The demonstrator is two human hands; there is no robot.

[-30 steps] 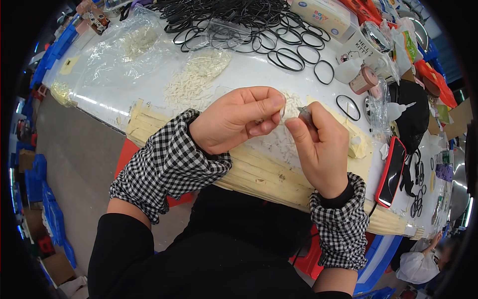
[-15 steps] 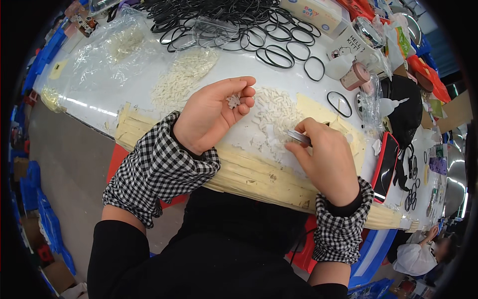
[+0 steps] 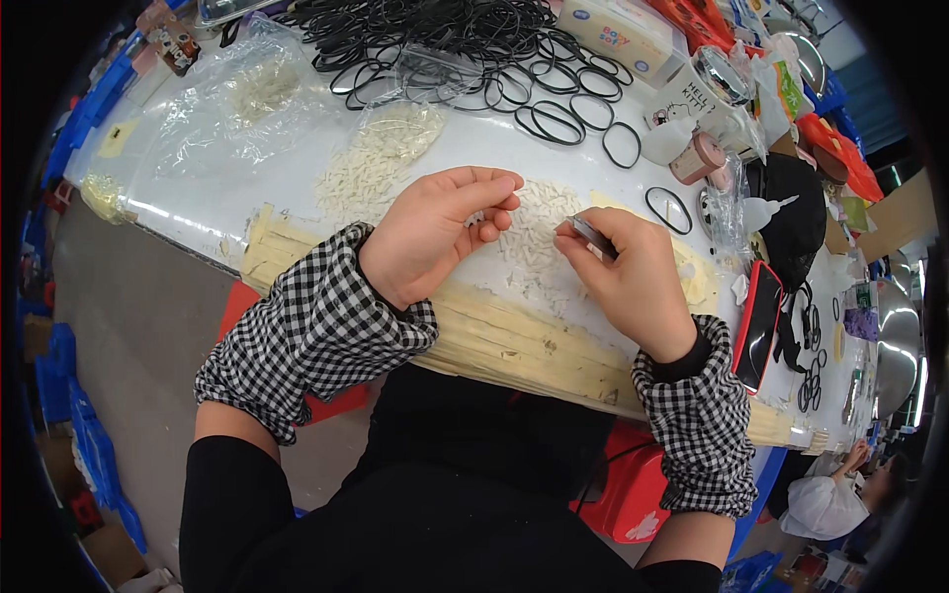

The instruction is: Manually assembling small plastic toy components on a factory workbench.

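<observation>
My left hand (image 3: 440, 237) is cupped above the table, its fingers curled round small white pieces that barely show between thumb and fingers. My right hand (image 3: 638, 277) pinches a small, flat metal tool (image 3: 595, 238); its exact kind is hard to make out. The fingertips of both hands face each other, a short gap apart. Beneath and between them lies a loose pile of small white pieces (image 3: 539, 212). Farther left, another heap of the same pieces (image 3: 351, 188) spreads from a clear plastic bag (image 3: 403, 130).
Many black rings (image 3: 425, 40) are heaped at the back. Yellowish tape (image 3: 514, 346) covers the table's near edge. On the right are a red-rimmed phone (image 3: 759, 326), a pink jar (image 3: 698, 158) and a white squeeze bottle (image 3: 766, 212). A person (image 3: 825, 509) sits far right.
My right hand has lifted away from the pile with the metal tool, toward my left hand. My left fingers have turned, so the white pieces in them show less.
</observation>
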